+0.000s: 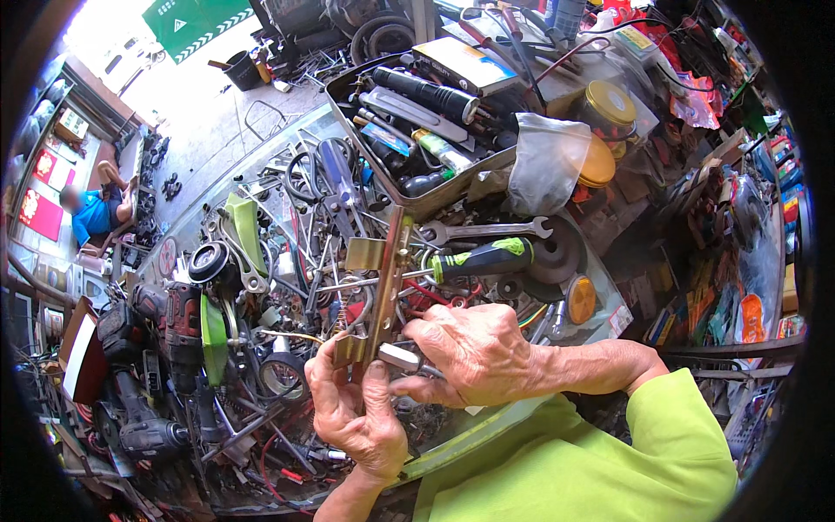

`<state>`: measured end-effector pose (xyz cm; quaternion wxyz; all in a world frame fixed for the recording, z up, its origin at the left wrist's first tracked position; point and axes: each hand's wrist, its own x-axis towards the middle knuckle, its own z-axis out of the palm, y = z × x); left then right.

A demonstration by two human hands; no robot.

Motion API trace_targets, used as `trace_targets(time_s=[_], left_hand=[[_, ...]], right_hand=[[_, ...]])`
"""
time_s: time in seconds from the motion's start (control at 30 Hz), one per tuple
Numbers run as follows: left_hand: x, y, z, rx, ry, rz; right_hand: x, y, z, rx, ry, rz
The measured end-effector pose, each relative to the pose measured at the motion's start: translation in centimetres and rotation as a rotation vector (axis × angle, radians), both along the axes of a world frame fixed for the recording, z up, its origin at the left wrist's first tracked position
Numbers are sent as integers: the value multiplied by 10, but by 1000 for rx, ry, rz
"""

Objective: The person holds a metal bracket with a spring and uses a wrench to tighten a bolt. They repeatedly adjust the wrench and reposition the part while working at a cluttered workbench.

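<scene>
My left hand (pixel 361 431) grips the lower end of a long brass-coloured metal bracket (pixel 384 291), its thumb and fingers pinched around it. The bracket stands upright over the bench, with flanges sticking out to its left and a coil spring (pixel 344 304) beside them. A silver rectangular block (pixel 398 357) juts from its right side near the bottom. My right hand (pixel 478 352) is closed beside this block, index finger and thumb around it; the exact contact is partly hidden. Just above lies a screwdriver (pixel 483 259) with a green and black handle, its shaft passing the bracket.
A wrench (pixel 487 230) lies behind the screwdriver. Cordless drills (pixel 183 326) and loose tools crowd the left. An open box of tools (pixel 409 204) stands at the back, beside a plastic bag (pixel 546 161) and yellow-lidded jars (pixel 609 104). Another person (pixel 91 213) sits far left.
</scene>
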<state>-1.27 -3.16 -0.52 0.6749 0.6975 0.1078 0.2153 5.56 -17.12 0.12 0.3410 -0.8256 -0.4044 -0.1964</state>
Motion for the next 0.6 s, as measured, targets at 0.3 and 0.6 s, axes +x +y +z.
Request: trace_targets(time_s=[0.3, 0.6], left_hand=[[-6, -5, 1, 143, -51, -15], [0, -3, 4, 58, -19, 4]], right_hand=[[-11, 0, 0, -66, 186, -14], [-6, 3, -2, 60, 29, -10]])
